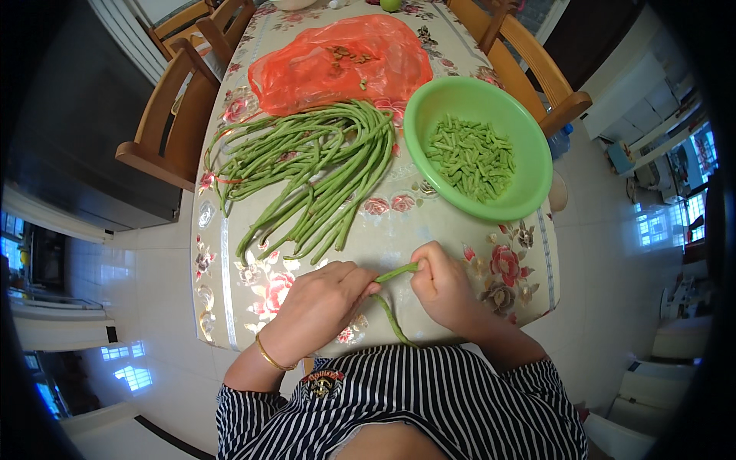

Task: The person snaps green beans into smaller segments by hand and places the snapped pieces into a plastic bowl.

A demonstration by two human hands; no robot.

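One long green bean (392, 322) is held between both hands above the near part of the table. My left hand (325, 299) pinches it, and a length of it hangs down towards the striped shirt. The fingers of my right hand (440, 282) close on the bean's other end. Beyond my left hand lies a loose bundle of long beans (322, 172). A green plastic basin (420, 138) stands beyond my right hand, with short cut or broken bean pieces (471, 155) inside.
A red plastic bag (287, 75) lies flat behind the bundle, with small brownish scraps (348, 56) on it. The flowered tablecloth (402, 230) covers the table. Wooden chairs stand along the left (172, 115) and right (535, 69) sides. A green round object (390, 4) is at the far end.
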